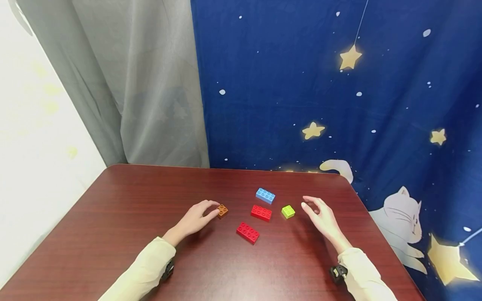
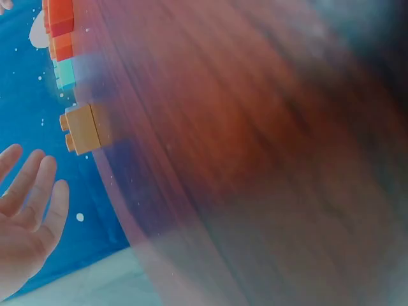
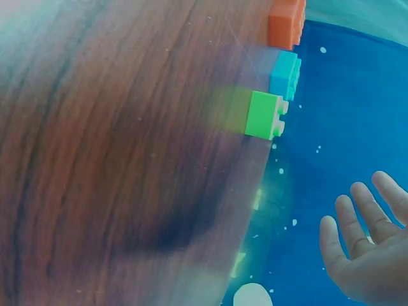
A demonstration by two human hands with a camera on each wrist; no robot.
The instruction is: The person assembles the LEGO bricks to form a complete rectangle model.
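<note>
My left hand [image 1: 198, 216] reaches in from the left with relaxed fingers, its fingertips at the edge of a small orange-brown toy building brick [image 1: 222, 211]. In the left wrist view a gap separates those spread fingers [image 2: 48, 197] from the brick [image 2: 83, 129]. On the other side, my right hand [image 1: 321, 217] hovers over the table, thumb and fingers apart and holding nothing. Nearest to it is a lime green square brick [image 1: 288, 212]. Between the hands lie two long red bricks, one farther back [image 1: 261, 212] and one nearer me [image 1: 247, 233]. Behind them sits a long blue brick [image 1: 265, 195].
All the bricks lie studs up on a dark reddish wooden table [image 1: 113, 221]. A blue curtain [image 1: 263, 83] with stars and a cat hangs behind its far edge, beside a grey curtain [image 1: 162, 92]. Each sleeved wrist wears a small black device [image 1: 338, 273].
</note>
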